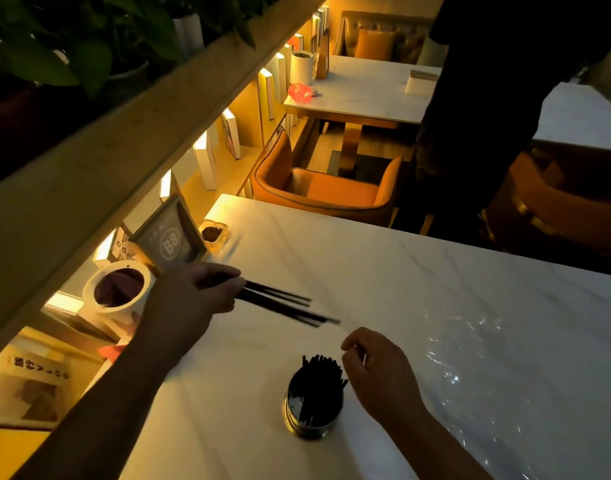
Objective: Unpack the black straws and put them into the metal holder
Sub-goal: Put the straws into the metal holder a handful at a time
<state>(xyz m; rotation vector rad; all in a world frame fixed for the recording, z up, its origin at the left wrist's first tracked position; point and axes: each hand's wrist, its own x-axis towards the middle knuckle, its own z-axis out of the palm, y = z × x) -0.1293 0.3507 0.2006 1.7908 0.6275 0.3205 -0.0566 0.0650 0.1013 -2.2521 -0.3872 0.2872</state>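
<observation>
A round metal holder (312, 415) stands on the white marble table (435, 289) near its front, packed with several black straws (321, 379) standing upright. My left hand (196, 292) grips a bunch of black straws (283, 304) by one end; their free ends point right and lie low over the tabletop. Just right of the holder hovers my right hand (376, 372), its fingers loosely curled and pinching what looks like a thin clear wrapper. Clear plastic wrapping (470, 344) lies crinkled on the table to the right.
A white bin (115, 289) sits on the shelf at the left, beside a framed table sign (169, 239) and a small ashtray (212, 233). An orange armchair (325, 188) stands beyond the table. A person in dark clothes (498, 98) stands at the far right.
</observation>
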